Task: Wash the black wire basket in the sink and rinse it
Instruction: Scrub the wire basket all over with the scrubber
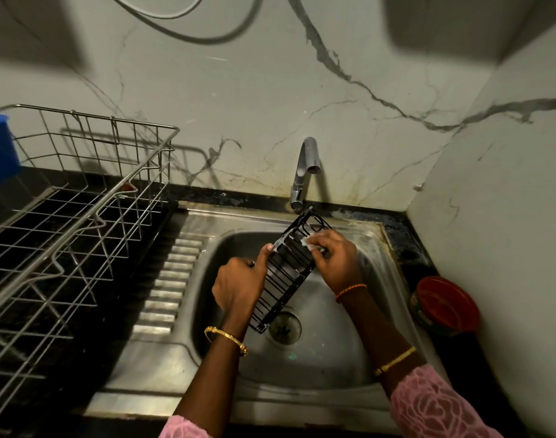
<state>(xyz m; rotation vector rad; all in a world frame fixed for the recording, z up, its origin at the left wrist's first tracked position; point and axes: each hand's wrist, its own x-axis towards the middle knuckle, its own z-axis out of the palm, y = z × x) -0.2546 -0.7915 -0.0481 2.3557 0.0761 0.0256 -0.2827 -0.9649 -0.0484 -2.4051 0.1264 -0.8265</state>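
Observation:
The black wire basket (pixel 284 273) is long and narrow, and it is held tilted over the steel sink (pixel 321 371), its far end up near the tap (pixel 305 172). My left hand (pixel 240 284) grips its left side, thumb on the rim. My right hand (pixel 335 259) pinches a small foamy scrubber (pixel 308 243) and presses it against the basket's upper right part. White suds cling to the wires there. No water runs from the tap.
A large steel wire dish rack (pixel 80 216) stands on the black counter to the left. A red-lidded round tub (pixel 444 306) sits on the counter at the right, by the wall. The sink drain (pixel 284 327) lies below the basket's near end.

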